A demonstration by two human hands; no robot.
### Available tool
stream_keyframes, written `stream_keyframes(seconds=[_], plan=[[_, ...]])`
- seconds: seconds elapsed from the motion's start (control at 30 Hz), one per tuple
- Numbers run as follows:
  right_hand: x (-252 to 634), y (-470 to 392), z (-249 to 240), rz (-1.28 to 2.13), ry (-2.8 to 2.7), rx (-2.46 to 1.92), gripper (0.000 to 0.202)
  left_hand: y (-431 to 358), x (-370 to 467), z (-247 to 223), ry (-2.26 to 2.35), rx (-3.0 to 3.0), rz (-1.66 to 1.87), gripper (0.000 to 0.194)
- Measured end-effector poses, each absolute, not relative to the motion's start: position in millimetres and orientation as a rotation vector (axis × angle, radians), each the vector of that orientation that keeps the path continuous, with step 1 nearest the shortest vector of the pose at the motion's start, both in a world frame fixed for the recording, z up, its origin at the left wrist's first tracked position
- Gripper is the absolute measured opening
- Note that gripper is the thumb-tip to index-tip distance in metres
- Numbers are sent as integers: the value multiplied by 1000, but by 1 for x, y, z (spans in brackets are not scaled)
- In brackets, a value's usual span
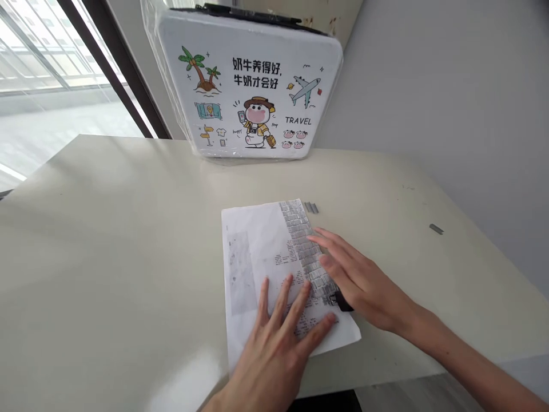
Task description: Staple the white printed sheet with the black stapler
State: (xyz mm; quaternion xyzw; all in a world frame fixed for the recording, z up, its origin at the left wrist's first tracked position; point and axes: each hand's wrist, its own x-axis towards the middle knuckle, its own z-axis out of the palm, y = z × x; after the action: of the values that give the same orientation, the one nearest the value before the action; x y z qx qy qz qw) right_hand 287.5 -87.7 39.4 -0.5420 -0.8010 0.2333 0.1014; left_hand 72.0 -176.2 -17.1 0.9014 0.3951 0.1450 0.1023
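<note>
White printed paper sheet (266,229), lying on the pale tabletop (128,257), long axis running away from the person; left hand (274,349), palm down across its near part, fingers spread; small black tool (344,301) at the sheet's right edge, nearer the right hand (377,294), whose fingers reach leftward and away, straight and slightly parted, contact uncertain; silver staple rows (302,234), extending beyond the tool; loose grey staple strips (311,208), just past the sheet's far right corner.

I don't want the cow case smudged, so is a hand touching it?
No, the left hand lies spread on the paper and the right hand is by its edge, both apart from the case.
</note>
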Motion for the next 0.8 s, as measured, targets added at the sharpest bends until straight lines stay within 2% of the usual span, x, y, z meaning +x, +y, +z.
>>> stream_keyframes(seconds=[0.13,0.23,0.33,0.4,0.5,0.8], plan=[[327,-94,39,713,-2512,-1246,44,-177,65,-16,1195,2681,366,98],[356,-98,25,650,-2554,-1138,38,-177,62,-15,1203,2709,330,100],[375,-100,10,634,-2448,-1211,24,-177,60,-12,1213,2727,290,100],[385,-102,3,651,-2380,-1281,21,-177,57,-9,1223,2743,275,93],[397,-108,-4,650,-2278,-1379,25,-175,47,-3,1184,2768,278,71],[428,-125,-17,634,-2015,-1549,31,-157,-29,1,1457,2783,338,66]])
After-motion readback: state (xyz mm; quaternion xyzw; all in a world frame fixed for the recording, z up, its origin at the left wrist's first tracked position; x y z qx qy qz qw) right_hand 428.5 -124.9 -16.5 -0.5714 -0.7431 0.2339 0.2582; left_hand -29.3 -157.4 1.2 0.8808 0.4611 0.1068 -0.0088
